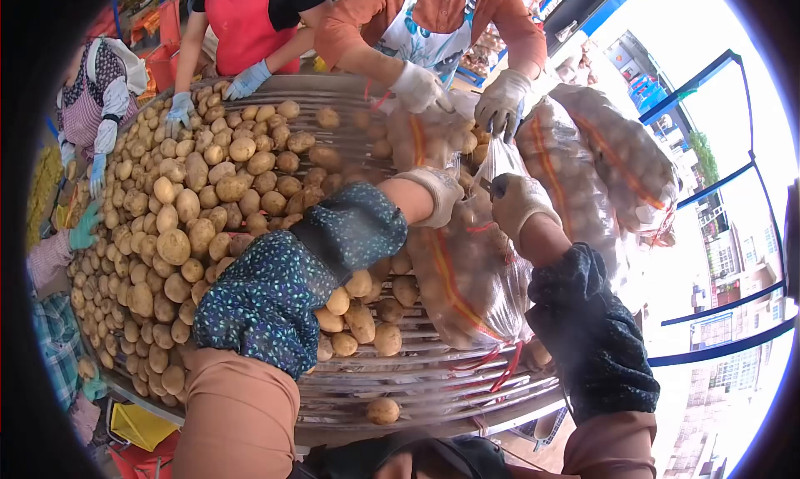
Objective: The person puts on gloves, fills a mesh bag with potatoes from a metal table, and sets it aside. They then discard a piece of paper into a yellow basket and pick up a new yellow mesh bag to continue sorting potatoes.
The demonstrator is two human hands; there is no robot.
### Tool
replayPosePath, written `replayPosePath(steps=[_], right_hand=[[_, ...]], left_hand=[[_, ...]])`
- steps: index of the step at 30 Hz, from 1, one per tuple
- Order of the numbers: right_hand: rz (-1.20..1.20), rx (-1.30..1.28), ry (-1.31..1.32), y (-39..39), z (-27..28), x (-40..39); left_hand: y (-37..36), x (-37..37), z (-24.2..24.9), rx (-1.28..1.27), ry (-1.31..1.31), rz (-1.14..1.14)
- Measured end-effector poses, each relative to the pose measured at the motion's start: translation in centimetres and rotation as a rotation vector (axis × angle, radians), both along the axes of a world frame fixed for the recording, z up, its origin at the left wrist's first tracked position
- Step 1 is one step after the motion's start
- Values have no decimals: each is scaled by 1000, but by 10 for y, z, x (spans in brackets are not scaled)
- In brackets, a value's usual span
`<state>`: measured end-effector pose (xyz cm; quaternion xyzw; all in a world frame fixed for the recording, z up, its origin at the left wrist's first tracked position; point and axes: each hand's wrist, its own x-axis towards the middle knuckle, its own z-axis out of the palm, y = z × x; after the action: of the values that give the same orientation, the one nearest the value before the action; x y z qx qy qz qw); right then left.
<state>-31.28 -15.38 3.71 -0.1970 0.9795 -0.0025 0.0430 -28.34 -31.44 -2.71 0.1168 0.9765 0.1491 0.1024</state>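
at one sack [471,271], the wearer's two gloved hands [439,197] [522,202]

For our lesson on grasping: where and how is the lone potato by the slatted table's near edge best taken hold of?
Probably by opposite sides of the lone potato, from above: it is rounded, its sides stand clear of other potatoes, and slats lie beneath it.

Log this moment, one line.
left hand: at striped potato sack | right hand: gripping small dark object | co-worker's hand: gripping white mesh | loose potatoes: on slatted table
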Motion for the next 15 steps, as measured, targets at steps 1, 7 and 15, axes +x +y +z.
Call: replayPosePath(steps=[1,7,15], right_hand=[[-16,-75,-82,2,-8,-8],[102,76,-44,-7,-20,-8],[107,34,-102,43,34,43]], left_hand=[[1,-2,9,-84,-103,-14],[-3,-9,-1,-28,6,21],[-9,9,9,29,-72,-71]])
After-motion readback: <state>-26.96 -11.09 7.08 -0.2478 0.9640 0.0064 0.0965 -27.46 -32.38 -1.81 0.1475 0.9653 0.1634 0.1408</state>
